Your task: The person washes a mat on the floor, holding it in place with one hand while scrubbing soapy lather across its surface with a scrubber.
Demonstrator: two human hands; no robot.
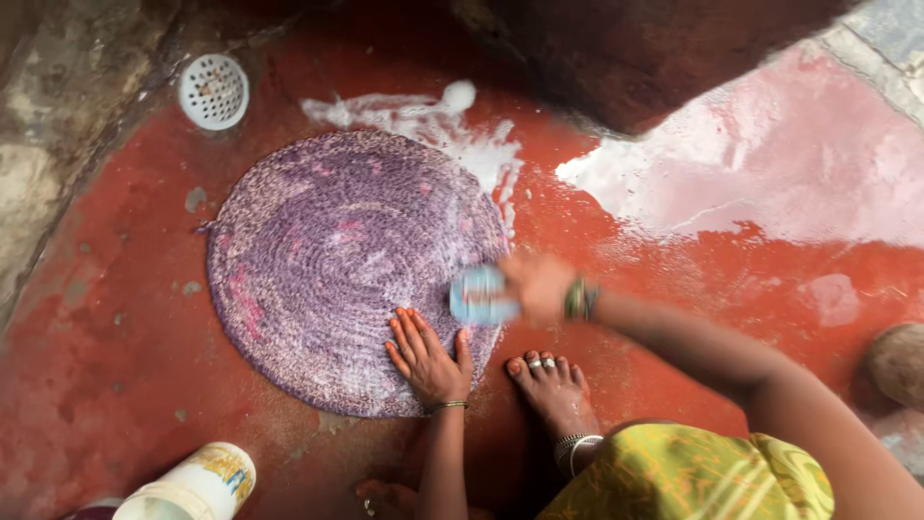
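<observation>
One wet red floor (115, 318) is filling the view, with a round purple braided mat (327, 250) lying at its centre. White soap foam (433, 125) is spreading off the mat's edge at one o'clock. A bare foot (551, 385) is resting just beside the mat at five o'clock. The left hand (425, 358) is pressing flat, fingers spread, on the mat at five o'clock. The right hand (537, 284), blurred, is closing around a pale blue brush (479, 296) at four o'clock. A white perforated drain cover (214, 91) is sitting at eleven o'clock.
</observation>
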